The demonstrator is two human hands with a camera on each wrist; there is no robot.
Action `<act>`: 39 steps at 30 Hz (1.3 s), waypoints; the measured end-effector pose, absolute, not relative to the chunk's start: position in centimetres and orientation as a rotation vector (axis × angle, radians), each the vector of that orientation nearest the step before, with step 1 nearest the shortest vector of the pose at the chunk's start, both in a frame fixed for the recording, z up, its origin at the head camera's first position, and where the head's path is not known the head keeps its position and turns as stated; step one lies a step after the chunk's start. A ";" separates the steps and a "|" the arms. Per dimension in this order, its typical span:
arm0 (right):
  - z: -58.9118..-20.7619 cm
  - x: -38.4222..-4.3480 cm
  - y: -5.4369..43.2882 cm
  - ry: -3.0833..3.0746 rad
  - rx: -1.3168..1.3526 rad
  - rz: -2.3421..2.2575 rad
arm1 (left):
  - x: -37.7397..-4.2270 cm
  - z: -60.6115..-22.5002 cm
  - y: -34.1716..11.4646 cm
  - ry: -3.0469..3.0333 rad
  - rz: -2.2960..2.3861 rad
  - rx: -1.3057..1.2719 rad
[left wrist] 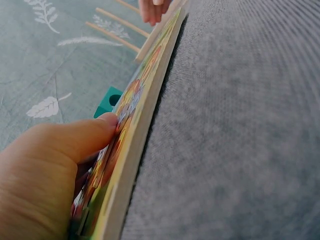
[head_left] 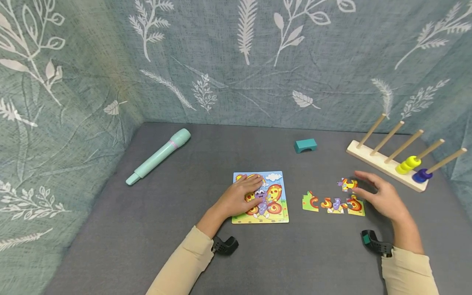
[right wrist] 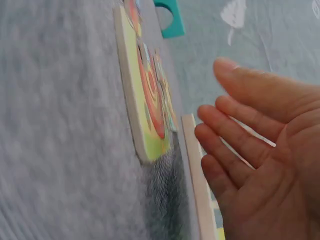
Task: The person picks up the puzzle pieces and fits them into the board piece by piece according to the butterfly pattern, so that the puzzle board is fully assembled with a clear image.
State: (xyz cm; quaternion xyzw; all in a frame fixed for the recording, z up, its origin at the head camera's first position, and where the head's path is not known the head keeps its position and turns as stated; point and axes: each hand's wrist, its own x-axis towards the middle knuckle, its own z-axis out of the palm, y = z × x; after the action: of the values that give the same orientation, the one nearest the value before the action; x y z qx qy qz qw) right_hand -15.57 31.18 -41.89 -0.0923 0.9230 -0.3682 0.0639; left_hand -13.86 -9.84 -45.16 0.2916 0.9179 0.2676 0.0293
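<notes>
Fingers of the left hand [head_left: 236, 199] lay extended across a square butterfly puzzle board [head_left: 285, 207], brightly printed, with a pale, wood-like edge; tiny marks in its lower corner seemed too small to read. Beside curvy-edged loose pieces [head_left: 336, 205] on ribbed grey cloth [head_left: 295, 254], the right hand [head_left: 385, 198] was relaxed, grasping nothing.

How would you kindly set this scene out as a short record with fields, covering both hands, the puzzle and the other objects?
Left hand: rests on the puzzle board
Right hand: beside the loose pieces, gripping nothing
Puzzle board: butterfly picture, flat on the table
Loose pieces: on the table, right of the board
Peg rack: five pegs; yellow beads on one, blue beads on another
Block: teal, arched
Wand: mint green, left of the board
</notes>
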 end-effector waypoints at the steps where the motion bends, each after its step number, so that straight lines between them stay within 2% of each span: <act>1: -42.1 -15.6 31.4 2.789 -0.263 -1.105 | -13.9 -45.2 -9.8 2.831 0.826 0.899; 7: -43.0 -15.6 32.1 2.807 -0.235 -1.074 | -13.9 -45.2 -9.9 2.826 0.829 0.894; 21: -43.7 -15.9 32.6 2.794 -0.387 -1.069 | -14.0 -45.3 -9.9 2.831 0.849 0.897; 39: -43.9 -15.8 32.0 2.877 -0.387 -0.972 | -14.0 -45.5 -9.8 2.832 0.860 0.891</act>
State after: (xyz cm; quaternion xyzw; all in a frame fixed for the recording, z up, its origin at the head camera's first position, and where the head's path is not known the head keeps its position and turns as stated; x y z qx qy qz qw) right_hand -15.82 32.02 -43.90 -0.1262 0.9390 -0.3174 0.0401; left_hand -13.95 -9.81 -45.47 0.2881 0.9160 0.2782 0.0252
